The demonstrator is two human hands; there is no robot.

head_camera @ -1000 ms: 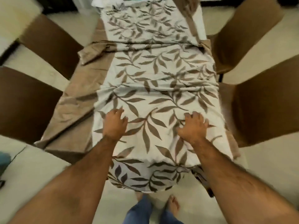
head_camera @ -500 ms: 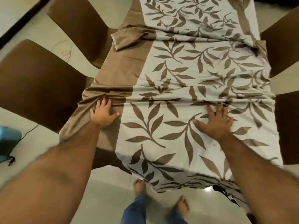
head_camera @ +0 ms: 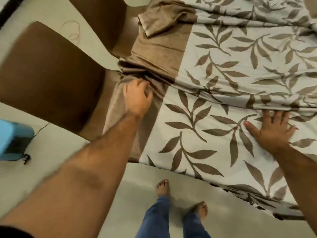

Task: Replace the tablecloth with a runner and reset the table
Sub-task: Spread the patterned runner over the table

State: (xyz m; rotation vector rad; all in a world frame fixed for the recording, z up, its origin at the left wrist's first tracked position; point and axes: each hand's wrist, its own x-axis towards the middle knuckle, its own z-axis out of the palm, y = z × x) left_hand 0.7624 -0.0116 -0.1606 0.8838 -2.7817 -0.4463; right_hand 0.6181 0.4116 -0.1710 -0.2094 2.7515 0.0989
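Note:
A pale cloth printed with brown leaves (head_camera: 223,93) covers the table, with a plain brown border (head_camera: 159,54) along its left side. The border is bunched into folds at the table's left edge. My left hand (head_camera: 138,97) is curled into those brown folds and grips them. My right hand (head_camera: 272,129) lies flat on the leaf print with fingers spread, just below a long crease running across the cloth. The cloth's near end hangs over the table's front edge.
A brown chair (head_camera: 49,78) stands close to the table's left side, with a second chair (head_camera: 101,19) behind it. A blue object (head_camera: 13,140) with a cord sits on the pale floor at the left. My bare feet (head_camera: 163,188) stand by the table's front edge.
My left hand slid left off the leaf print onto the brown border and closed on its folds. My right hand stayed flat. The view swung left.

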